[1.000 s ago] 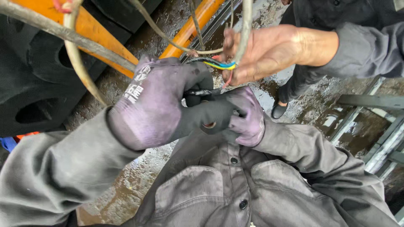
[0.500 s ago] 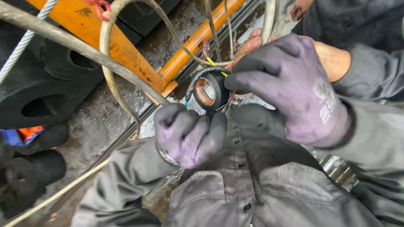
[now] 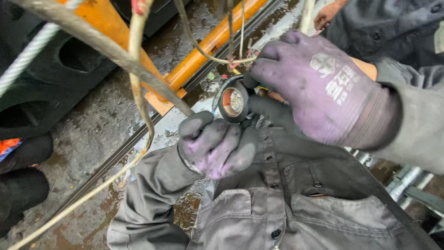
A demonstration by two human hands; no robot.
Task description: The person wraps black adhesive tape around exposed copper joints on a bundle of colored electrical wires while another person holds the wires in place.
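My right hand (image 3: 323, 88), in a purple glove, comes in from the right and pinches a roll of black tape (image 3: 233, 99) between fingers and thumb. The roll sits just under a bundle of thin wires (image 3: 231, 60) that hang from above. Just below the roll, my left hand (image 3: 212, 148), also in a purple glove, is curled into a fist; what it grips, if anything, is hidden. Another person's bare forearm (image 3: 365, 67) shows behind my right hand, and their hand (image 3: 328, 16) is at the top edge.
A thick dirty cable (image 3: 115, 55) and a thinner yellowish one (image 3: 138, 92) cross the upper left. An orange steel beam (image 3: 203, 51) lies on the wet, muddy ground (image 3: 106, 120). A grey buttoned work jacket (image 3: 296, 208) fills the bottom. Black machine parts (image 3: 55, 78) stand at the left.
My left hand has dropped from covering the wires into a fist lower down. My right hand has come up over the wires with the tape roll, hiding the other person's bare hand.
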